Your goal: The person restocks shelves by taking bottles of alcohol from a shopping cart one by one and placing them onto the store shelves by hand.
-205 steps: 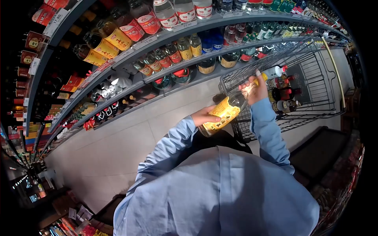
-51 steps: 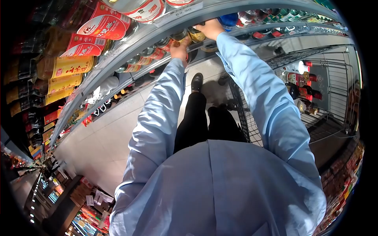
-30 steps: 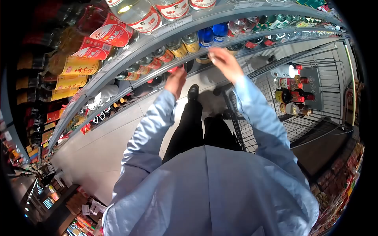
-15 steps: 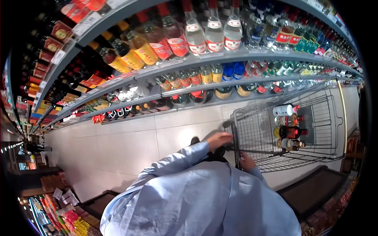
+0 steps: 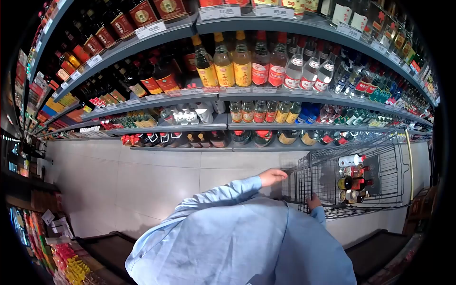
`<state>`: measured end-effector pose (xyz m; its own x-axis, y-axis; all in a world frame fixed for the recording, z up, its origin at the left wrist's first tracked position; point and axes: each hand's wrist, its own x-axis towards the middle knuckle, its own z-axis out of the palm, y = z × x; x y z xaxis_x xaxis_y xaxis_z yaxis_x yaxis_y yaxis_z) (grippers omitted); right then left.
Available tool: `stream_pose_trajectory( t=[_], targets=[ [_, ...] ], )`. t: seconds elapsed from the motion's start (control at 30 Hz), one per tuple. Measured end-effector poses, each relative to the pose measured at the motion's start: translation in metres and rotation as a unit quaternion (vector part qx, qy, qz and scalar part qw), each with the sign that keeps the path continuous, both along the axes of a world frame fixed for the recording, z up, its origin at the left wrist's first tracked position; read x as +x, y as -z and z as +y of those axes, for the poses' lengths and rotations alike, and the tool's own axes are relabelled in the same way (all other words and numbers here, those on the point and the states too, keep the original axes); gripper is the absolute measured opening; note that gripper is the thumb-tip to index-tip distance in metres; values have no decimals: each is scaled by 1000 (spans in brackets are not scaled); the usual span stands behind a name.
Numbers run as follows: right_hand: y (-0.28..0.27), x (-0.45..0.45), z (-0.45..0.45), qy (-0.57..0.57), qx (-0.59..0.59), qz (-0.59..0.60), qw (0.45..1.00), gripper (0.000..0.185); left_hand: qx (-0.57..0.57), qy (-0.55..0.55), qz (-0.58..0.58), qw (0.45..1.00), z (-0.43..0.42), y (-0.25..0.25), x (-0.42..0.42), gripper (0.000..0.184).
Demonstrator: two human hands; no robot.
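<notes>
A wire shopping cart (image 5: 327, 212) stands at my right, with several bottles (image 5: 351, 183) lying in it, one white with a red cap. My right hand (image 5: 313, 202) is closed on the near end of its wire frame, though the fingertips are partly hidden. My left hand (image 5: 274, 176) reaches toward the cart's near left corner. Its fingers are stretched out loosely, and nothing shows in them. A small gap seems to part the fingertips from the wire frame. Both arms wear light blue sleeves.
Ahead runs a long shelf unit (image 5: 199, 96) packed with liquor bottles, including yellow-labelled bottles (image 5: 241, 71) and clear bottles (image 5: 311, 71). Price tags line the shelf edges. Pale floor tiles (image 5: 156, 166) lie below. Behind me are a dark low stand (image 5: 107, 251) and colourful packets (image 5: 78, 268).
My view has turned, so the shelves sit lower and more of them shows. The cart and both hands appear further right and slightly lower. My right hand has stayed on the cart.
</notes>
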<state>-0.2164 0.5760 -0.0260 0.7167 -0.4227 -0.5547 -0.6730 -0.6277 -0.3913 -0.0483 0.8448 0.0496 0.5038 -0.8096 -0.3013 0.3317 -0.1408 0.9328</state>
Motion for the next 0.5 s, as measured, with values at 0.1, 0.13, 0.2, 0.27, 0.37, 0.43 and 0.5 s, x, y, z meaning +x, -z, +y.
stream_pose_trajectory(
  t=[0.1,0.13,0.2,0.27,0.37,0.43,0.5],
  targets=[
    [30,-7,5,-2,-84,33,996,74,15,-62,13,998,60,44,-6,20],
    [38,-10,7,34,-82,25,996,77,26,-83,14,996,81,46,-8,20],
    [54,-4,-1,55,-84,49,994,76,30,-118,35,992,112,49,-16,20],
    [84,0,-22,84,-36,40,995,68,18,-147,72,986,132,52,-23,21],
    [76,6,-15,57,-78,73,993,67,36,-149,53,987,143,53,-30,21],
    [89,4,-15,77,-84,66,991,74,38,-148,50,987,143,50,-31,21],
    [94,9,-13,83,-62,91,990,80,37,-148,45,987,143,47,-31,21]
  ],
)
